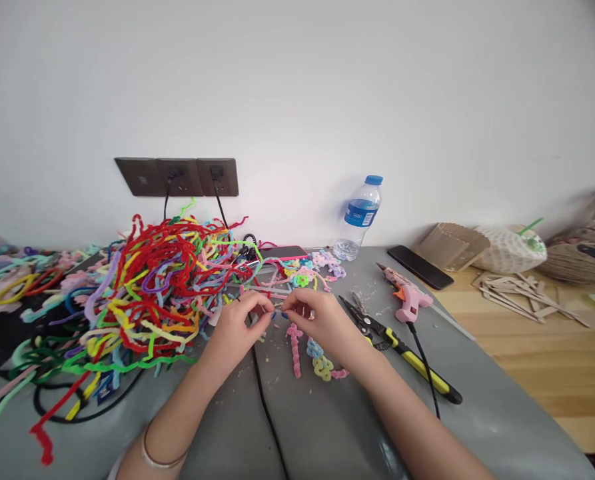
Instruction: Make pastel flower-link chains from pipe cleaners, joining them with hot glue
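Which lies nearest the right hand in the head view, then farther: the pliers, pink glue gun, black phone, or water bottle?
From the right hand:
1. Pliers, just to its right.
2. Pink glue gun, farther right.
3. Black phone and water bottle, at the back: too close to call.

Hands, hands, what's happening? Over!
Left hand and right hand pinching a small blue pipe cleaner together. Pink twist just below. Black cable crossing underneath.
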The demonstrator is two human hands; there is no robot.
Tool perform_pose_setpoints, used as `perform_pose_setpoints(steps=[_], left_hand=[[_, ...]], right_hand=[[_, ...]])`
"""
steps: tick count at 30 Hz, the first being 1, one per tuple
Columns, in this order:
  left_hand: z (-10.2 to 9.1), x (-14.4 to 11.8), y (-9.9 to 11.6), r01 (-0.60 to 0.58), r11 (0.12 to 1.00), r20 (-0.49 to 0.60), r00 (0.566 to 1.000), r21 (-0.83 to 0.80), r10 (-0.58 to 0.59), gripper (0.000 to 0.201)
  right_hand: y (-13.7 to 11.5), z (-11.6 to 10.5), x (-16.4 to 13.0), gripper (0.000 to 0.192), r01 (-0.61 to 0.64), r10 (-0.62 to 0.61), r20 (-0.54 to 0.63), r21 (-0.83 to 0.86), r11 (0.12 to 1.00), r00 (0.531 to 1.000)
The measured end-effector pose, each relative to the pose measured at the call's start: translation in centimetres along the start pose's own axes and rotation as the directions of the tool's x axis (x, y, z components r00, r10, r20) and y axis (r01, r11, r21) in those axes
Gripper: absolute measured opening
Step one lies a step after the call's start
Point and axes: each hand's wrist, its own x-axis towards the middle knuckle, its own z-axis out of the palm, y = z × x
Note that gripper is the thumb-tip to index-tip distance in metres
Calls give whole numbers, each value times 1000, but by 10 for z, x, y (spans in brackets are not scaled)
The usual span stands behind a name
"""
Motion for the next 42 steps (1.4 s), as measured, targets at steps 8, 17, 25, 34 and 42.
perform_pose_setpoints(steps=[8, 17, 25, 34, 42], left_hand=[[-8, 0, -1, 122, 992, -262, 957, -14, -121, 8], [0, -1, 3, 9, 1000, -134, 991, -5, -10, 7], [4, -2, 6, -135, 990, -25, 991, -39, 134, 11], [6, -3, 9, -85, 992, 24, 996, -91, 87, 10], [8, -2, 8, -104, 992, 38, 994, -76, 107, 14]], right_hand=[[12, 9, -7, 46, 31, -39, 157, 53, 998, 987], [2, -2, -7, 14, 66, -61, -33, 193, 979, 998], [7, -3, -11, 13, 61, -59, -14, 178, 982, 998], [9, -3, -14, 16, 81, -86, 30, 138, 987, 996], [6, -1, -15, 12, 85, -87, 12, 109, 990, 996]])
